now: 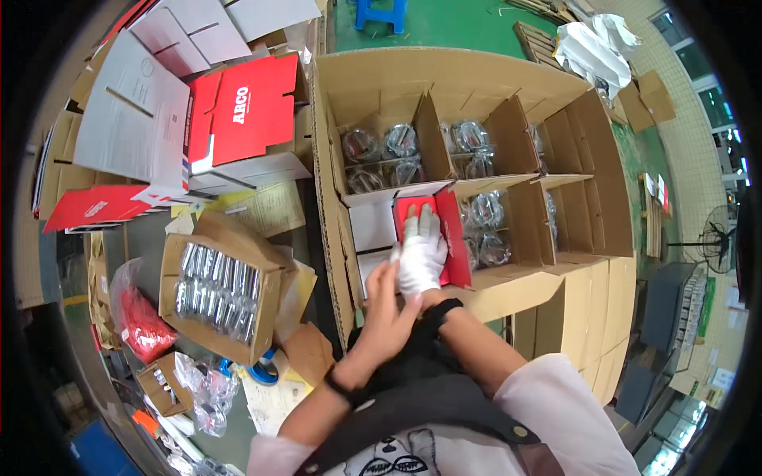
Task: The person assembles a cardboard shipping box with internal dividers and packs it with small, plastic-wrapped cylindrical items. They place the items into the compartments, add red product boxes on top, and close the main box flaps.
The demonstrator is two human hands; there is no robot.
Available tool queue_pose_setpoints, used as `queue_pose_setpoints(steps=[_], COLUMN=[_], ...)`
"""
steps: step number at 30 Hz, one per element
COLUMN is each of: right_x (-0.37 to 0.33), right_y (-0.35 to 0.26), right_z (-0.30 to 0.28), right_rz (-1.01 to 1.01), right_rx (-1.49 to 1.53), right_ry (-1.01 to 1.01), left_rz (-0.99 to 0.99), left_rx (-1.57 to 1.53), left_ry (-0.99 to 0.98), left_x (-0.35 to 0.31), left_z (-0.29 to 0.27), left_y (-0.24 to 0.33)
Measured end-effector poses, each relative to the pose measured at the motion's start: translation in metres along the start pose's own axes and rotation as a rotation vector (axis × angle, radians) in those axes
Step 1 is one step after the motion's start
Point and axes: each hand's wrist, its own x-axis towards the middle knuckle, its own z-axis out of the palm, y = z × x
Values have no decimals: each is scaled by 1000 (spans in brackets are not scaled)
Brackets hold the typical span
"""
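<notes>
My right hand [421, 255], in a white glove with the fingertips bare, lies flat on a red box [409, 208] inside a compartment of a large brown carton [337, 238]. A red flap or side panel [455, 234] stands up along the box's right side. My left hand [383, 305] is bare; its fingers are stretched out and reach the left edge of the glove, with the thumb beside my right wrist. Nothing shows in its grasp. White box faces [373, 228] fill the left of the same compartment. The red box's lower part is hidden.
Cardboard dividers [484, 178] split the carton; other compartments hold clear-wrapped round metal parts [401, 140]. On the left bench stand red-and-white folded boxes [246, 103], a small carton of wrapped silver parts [214, 289], a red bag [147, 329] and a blue tape dispenser [263, 371].
</notes>
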Motion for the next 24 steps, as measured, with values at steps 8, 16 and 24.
queue_pose_setpoints(steps=[8,16,24], right_x=[10,13,12], right_y=[-58,-44,0], right_z=[-19,-54,-26], right_rz=[-87,105,45], right_rx=[420,716,1054], right_ry=[-327,-274,-466], left_rz=[311,-8,-124], left_rx=[242,-118,200], left_ry=[314,359,296], left_x=[-5,7,74], left_z=[-41,-15,12], left_y=[52,39,-43])
